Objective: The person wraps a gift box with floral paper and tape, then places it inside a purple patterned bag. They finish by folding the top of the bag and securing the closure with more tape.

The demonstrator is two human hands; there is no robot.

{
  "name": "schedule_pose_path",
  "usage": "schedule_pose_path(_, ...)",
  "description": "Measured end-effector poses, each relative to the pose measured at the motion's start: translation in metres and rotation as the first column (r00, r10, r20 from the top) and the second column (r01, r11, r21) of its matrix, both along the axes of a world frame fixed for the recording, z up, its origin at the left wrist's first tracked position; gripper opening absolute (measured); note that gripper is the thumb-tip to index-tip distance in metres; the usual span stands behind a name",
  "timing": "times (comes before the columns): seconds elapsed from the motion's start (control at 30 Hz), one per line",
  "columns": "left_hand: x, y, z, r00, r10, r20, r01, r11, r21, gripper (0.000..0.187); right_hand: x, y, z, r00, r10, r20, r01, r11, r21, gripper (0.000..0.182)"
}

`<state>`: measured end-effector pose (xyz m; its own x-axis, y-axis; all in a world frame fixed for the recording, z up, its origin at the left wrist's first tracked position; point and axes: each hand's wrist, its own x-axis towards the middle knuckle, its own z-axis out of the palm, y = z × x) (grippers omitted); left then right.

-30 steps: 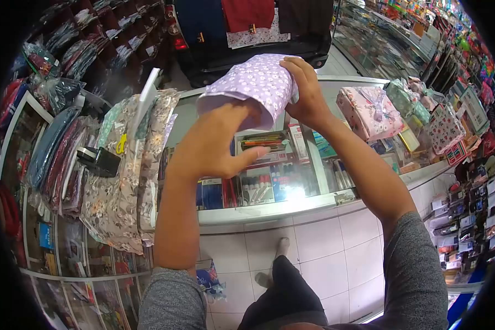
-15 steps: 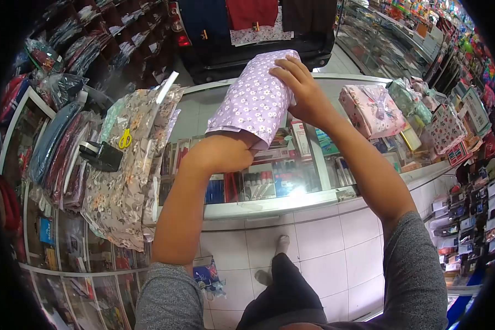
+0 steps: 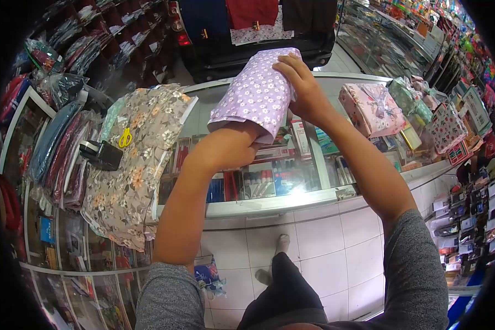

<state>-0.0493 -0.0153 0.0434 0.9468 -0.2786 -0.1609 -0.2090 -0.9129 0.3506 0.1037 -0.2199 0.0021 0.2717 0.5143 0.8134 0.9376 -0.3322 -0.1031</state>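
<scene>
You have the lilac paper [image 3: 253, 91], printed with white flowers, held up over the desk [image 3: 264, 209] in front of you, shaped into a tube with its open end towards you; whether it touches the glass below, you cannot tell from here. Your left hand [image 3: 229, 144] goes in through that open end, so its fingers are hidden and you cannot tell whether they are apart or together. Your right hand [image 3: 307, 93] lies along the right side of the lilac paper, its fingers clamped over the far part of that side, with the thumb mostly out of sight. To the left of the lilac paper, you have brown floral sheets [image 3: 140, 176] spread out, with yellow scissors [image 3: 125, 138] lying on them and a black tape dispenser [image 3: 104, 156] at their left edge. Farther left of the lilac paper are clothes in clear plastic [image 3: 60, 157]. To its right, well apart, is a pink floral gift [image 3: 370, 111] with a bow, with a green gift [image 3: 408, 99] just beside it. Beyond the lilac paper hangs a red garment [image 3: 253, 12], and nearer you than the paper, markers [image 3: 258, 184] show under the glass.
</scene>
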Motion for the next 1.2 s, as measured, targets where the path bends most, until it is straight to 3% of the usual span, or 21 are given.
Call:
schedule_pose_path(0.07,0.0,0.003,-0.001,0.961,-0.145,0.235,0.18,0.974,-0.139,0.039,0.002,-0.001,0.001,1.0,0.014,-0.027,-0.013,0.998,0.06,0.074)
schedule_pose_path(0.1,0.0,0.004,0.002,0.962,-0.143,0.235,0.179,0.974,-0.14,0.039,0.001,-0.001,0.001,1.0,0.016,-0.027,-0.015,0.998,0.059,0.074)
schedule_pose_path(0.17,-0.001,0.004,0.011,0.842,-0.257,0.474,0.384,0.903,-0.192,0.029,-0.001,-0.001,0.002,0.997,0.006,-0.071,0.003,0.991,0.134,0.072)
schedule_pose_path(0.3,-0.004,0.006,0.015,0.727,-0.218,0.651,0.507,0.81,-0.294,0.02,0.003,-0.002,-0.001,0.995,0.002,-0.104,0.015,0.986,0.164,0.077)
schedule_pose_path(0.37,-0.01,0.007,0.022,0.735,-0.191,0.651,0.516,0.78,-0.354,0.015,0.003,-0.003,0.0,0.996,-0.012,-0.093,0.026,0.988,0.15,0.078)
schedule_pose_path(0.47,-0.01,0.018,0.018,0.621,0.082,0.779,0.579,0.622,-0.527,0.024,0.002,-0.004,0.0,0.994,-0.019,-0.11,0.038,0.984,0.174,0.078)
schedule_pose_path(0.5,-0.009,0.021,0.017,0.622,0.081,0.779,0.578,0.624,-0.526,0.024,0.002,-0.004,0.0,0.993,-0.016,-0.118,0.038,0.982,0.187,0.079)
schedule_pose_path(0.53,-0.005,0.024,0.014,0.553,0.257,0.792,0.587,0.554,-0.59,0.028,0.002,-0.005,0.0,0.992,-0.013,-0.125,0.038,0.979,0.199,0.079)
schedule_pose_path(0.57,-0.001,0.026,0.013,0.474,0.429,0.769,0.605,0.475,-0.639,0.032,0.002,-0.005,-0.001,0.992,-0.01,-0.125,0.035,0.979,0.201,0.079)
schedule_pose_path(0.6,0.003,0.027,0.012,0.473,0.429,0.77,0.604,0.478,-0.637,0.032,0.001,-0.005,-0.002,0.99,-0.004,-0.139,0.035,0.973,0.226,0.08)
schedule_pose_path(0.67,0.011,0.028,0.011,0.427,0.6,0.676,0.52,0.448,-0.727,0.033,0.002,-0.006,-0.001,0.993,-0.031,-0.117,0.057,0.973,0.225,0.08)
schedule_pose_path(0.83,0.034,0.04,-0.004,0.534,0.584,0.612,0.429,0.436,-0.791,0.025,0.003,-0.004,-0.006,0.995,0.032,-0.094,-0.009,0.971,0.24,0.085)
schedule_pose_path(0.9,0.047,0.045,-0.008,0.56,0.447,0.697,0.424,0.569,-0.705,0.024,0.0,-0.004,-0.008,0.964,0.18,-0.195,-0.117,0.949,0.294,0.088)
schedule_pose_path(0.93,0.046,0.043,-0.01,0.625,0.408,0.665,0.394,0.571,-0.721,0.032,-0.001,-0.004,-0.008,0.95,0.216,-0.225,-0.141,0.942,0.305,0.093)
schedule_pose_path(0.97,0.046,0.042,-0.012,0.624,0.407,0.667,0.395,0.572,-0.718,0.032,-0.002,-0.005,-0.008,0.95,0.217,-0.223,-0.143,0.941,0.307,0.093)
schedule_pose_path(1.07,0.037,0.035,-0.006,0.63,0.245,0.737,0.358,0.751,-0.555,0.036,-0.003,-0.005,-0.007,0.973,0.193,-0.127,-0.155,0.954,0.256,0.093)
schedule_pose_path(1.1,0.035,0.034,-0.007,0.628,0.243,0.739,0.36,0.751,-0.553,0.036,-0.002,-0.005,-0.01,0.973,0.192,-0.125,-0.155,0.954,0.258,0.093)
schedule_pose_path(1.17,0.034,0.032,-0.006,0.604,0.19,0.774,0.394,0.773,-0.497,0.041,0.0,-0.004,-0.016,0.893,0.337,-0.299,-0.217,0.903,0.372,0.09)
schedule_pose_path(1.2,0.034,0.032,-0.005,0.604,0.188,0.774,0.395,0.773,-0.496,0.041,0.003,-0.002,-0.013,0.918,0.314,-0.244,-0.213,0.906,0.365,0.092)
